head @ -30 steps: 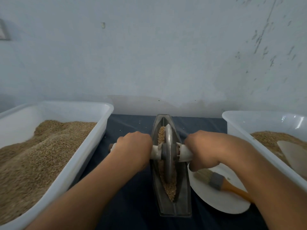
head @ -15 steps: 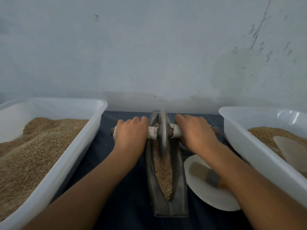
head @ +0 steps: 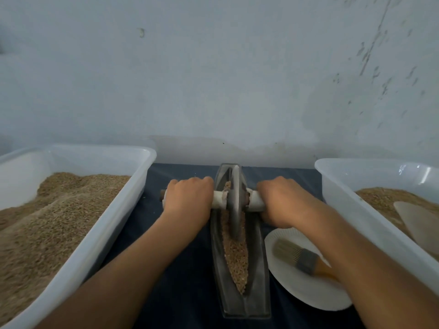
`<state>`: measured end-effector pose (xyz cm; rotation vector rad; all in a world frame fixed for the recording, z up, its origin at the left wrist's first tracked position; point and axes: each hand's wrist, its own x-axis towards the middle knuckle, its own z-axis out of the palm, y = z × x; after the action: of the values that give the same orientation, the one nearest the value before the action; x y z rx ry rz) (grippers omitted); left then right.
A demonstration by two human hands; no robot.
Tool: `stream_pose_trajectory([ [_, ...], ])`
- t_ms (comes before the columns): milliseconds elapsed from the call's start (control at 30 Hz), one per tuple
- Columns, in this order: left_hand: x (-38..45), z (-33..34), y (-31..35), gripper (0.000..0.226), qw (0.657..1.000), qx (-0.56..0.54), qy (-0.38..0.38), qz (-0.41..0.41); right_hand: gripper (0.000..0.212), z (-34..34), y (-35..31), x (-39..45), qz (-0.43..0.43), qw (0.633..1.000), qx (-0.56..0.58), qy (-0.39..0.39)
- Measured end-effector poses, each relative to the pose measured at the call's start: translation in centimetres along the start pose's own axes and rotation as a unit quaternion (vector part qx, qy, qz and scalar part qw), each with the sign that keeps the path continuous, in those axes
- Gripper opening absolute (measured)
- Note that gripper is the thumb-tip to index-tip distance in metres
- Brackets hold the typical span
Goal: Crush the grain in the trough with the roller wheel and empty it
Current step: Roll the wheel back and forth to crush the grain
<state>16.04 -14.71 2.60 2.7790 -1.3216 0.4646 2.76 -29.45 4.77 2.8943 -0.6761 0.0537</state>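
Head view: trough [head: 256,269] between two tubs of grain, wheel [head: 235,205] upright near trough's far end. Left hand [head: 190,198] and right hand [head: 278,200] curled tight round axle [head: 255,203] either side of trough. Risk of overshooting trough's far tip, flinging grain [head: 237,262] onto cloth beside trough.

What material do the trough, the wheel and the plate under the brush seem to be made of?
Trough: probably cast metal, dull dark grey with a worn sheen. Wheel: likely metal too, a thin grey disc with a matte face. Plate: apparently paper, flat white, thin rim, no gloss.
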Motion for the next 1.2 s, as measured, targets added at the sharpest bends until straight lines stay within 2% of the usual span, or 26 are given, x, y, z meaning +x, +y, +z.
stream_pose_trajectory([
  [200, -2.5, -2.7, 0.4, 0.023, 0.986, -0.013, -0.163, 0.027, 0.025, -2.7, -1.0, -3.1, -0.024, 0.982, 0.014, -0.186],
  [367, -3.3, -3.8, 0.8, 0.021, 0.980, 0.013, -0.191, 0.051, 0.017, -3.3, -1.1, -4.0, -0.039, 0.971, 0.012, -0.234],
  [467, -3.1, -3.5, 0.7, 0.025, 0.982, 0.007, -0.182, 0.049, 0.011, -3.0, -1.0, -3.3, -0.036, 0.972, 0.024, -0.229],
  [633, -2.3, -2.2, 0.6, 0.024, 0.995, 0.002, -0.090, 0.030, 0.017, -1.6, -0.5, -1.9, -0.039, 0.986, 0.007, -0.160],
  [700, -1.7, -1.6, 0.5, 0.025, 0.998, 0.004, -0.057, 0.018, 0.022, -0.7, -0.2, -1.2, -0.026, 0.995, 0.006, -0.101],
  [800, -0.8, -0.5, 0.1, 0.026, 1.000, 0.005, -0.005, 0.001, 0.025, 0.5, 0.3, -0.3, -0.004, 1.000, 0.001, 0.031],
  [867, -0.4, 0.0, -0.2, 0.026, 1.000, 0.007, 0.022, 0.001, 0.023, 1.0, 0.5, 0.1, -0.001, 0.997, -0.002, 0.078],
  [933, -0.1, 0.3, -0.3, 0.026, 0.999, 0.013, 0.030, 0.006, 0.022, 1.1, 0.8, 0.4, 0.001, 0.998, 0.013, 0.057],
  [1067, 0.1, 0.3, -0.4, 0.022, 0.999, 0.031, 0.003, 0.018, 0.030, 0.5, 1.3, 0.5, -0.008, 0.998, 0.060, -0.034],
  [1200, 0.2, -0.1, -0.5, 0.018, 0.999, 0.030, -0.010, 0.022, 0.037, 0.4, 1.4, 0.5, -0.010, 0.997, 0.068, -0.032],
])
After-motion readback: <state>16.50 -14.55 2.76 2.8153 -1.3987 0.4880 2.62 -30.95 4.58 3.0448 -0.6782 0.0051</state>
